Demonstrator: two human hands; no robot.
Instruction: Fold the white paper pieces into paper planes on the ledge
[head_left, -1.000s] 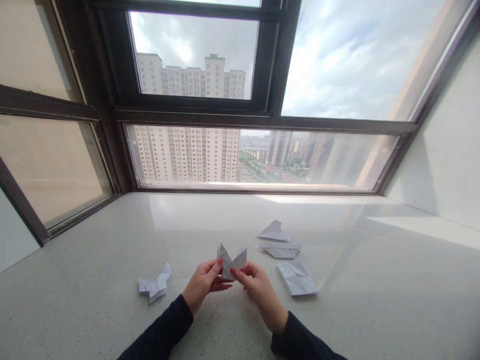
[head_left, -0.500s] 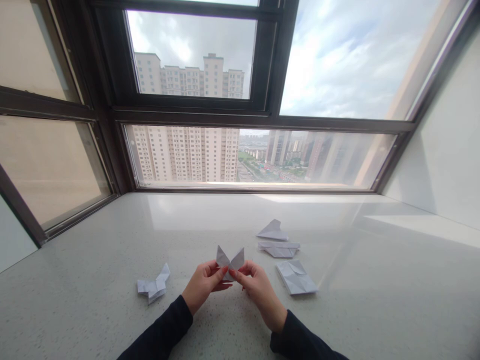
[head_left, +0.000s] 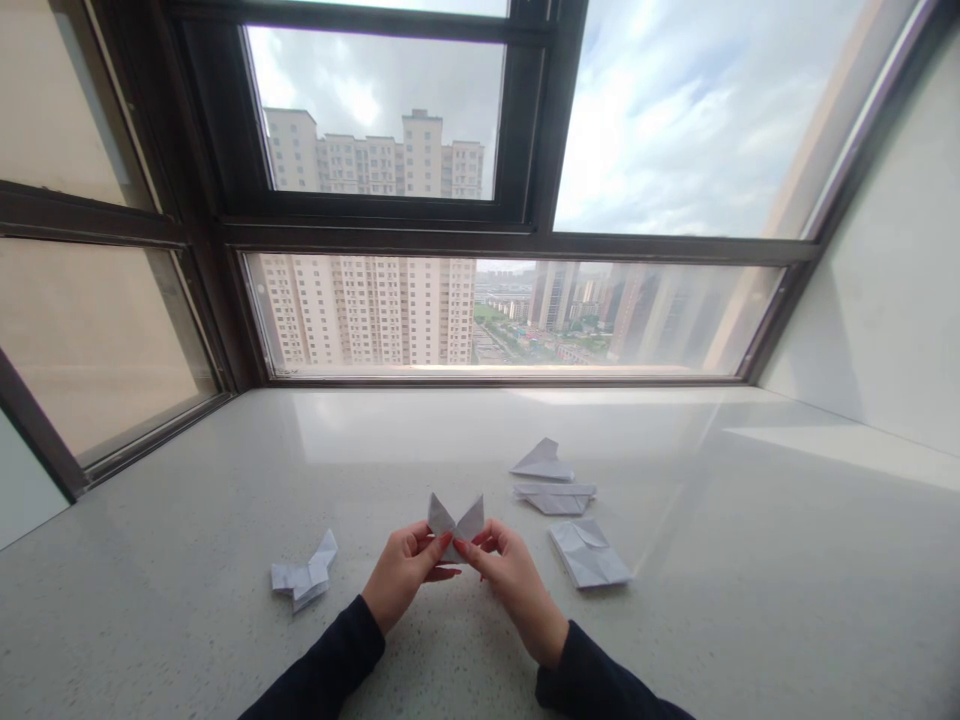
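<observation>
Held paper [head_left: 468, 520]: one, white, folded, with two points standing up in a V. Located in front of you, near the middle of the sill, raised between your two hands. Whether its lower edge meets the sill, you cannot tell from this view.

Your left hand [head_left: 405, 572]: closed in a pinch on the held paper's left side, thumb across the near face, fingers mostly behind and below. Nails red.

Your right hand [head_left: 517, 580]: likewise pinching, on the right side of the same paper, thumb tip just beside the left one under the notch of the V. Fingers partly hidden.

Sleeves [head_left: 322, 660]: two, dark, reaching to your wrists.

Sill [head_left: 187, 520]: pale, speckled, glossy, lit by a band of sun at far right.

Zigzag [head_left: 304, 577]: white folded paper, lying to the left of your left hand, well apart from it.

Square [head_left: 590, 553]: white folded paper with a flap, lying to the right of your right hand.

Boat [head_left: 555, 497]: white paper, long and flat, just beyond the square.

Dart [head_left: 544, 460]: white paper, pointed leftward, just behind the boat.

Window [head_left: 390, 240]: dark-framed, beyond the sill, showing towers [head_left: 375, 310] and cloud.
</observation>
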